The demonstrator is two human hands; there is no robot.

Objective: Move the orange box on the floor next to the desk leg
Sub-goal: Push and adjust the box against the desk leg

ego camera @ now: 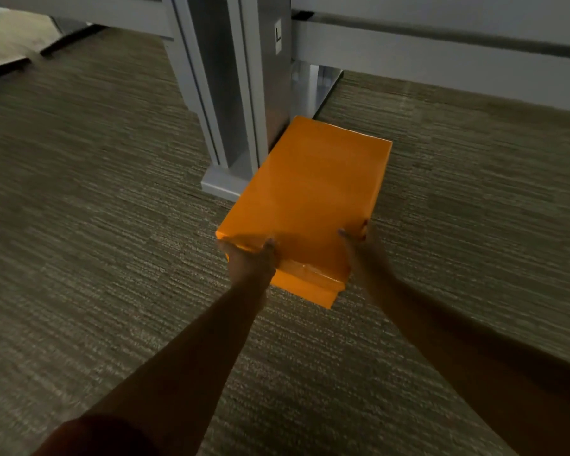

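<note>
While both hands clamp its near corners, left hand (249, 258) and right hand (359, 240), the glossy rectangular orange box (306, 192) sits over ribbed carpet (96, 225), beyond them, touching the grey metal desk leg (234, 93).

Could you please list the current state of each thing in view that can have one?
Glossy orange rectangular box: closed, gripped at its near end, far end beside the grey metal desk leg.
Left hand: closed on the box's near left corner.
Right hand: closed on the box's near right edge.
</note>
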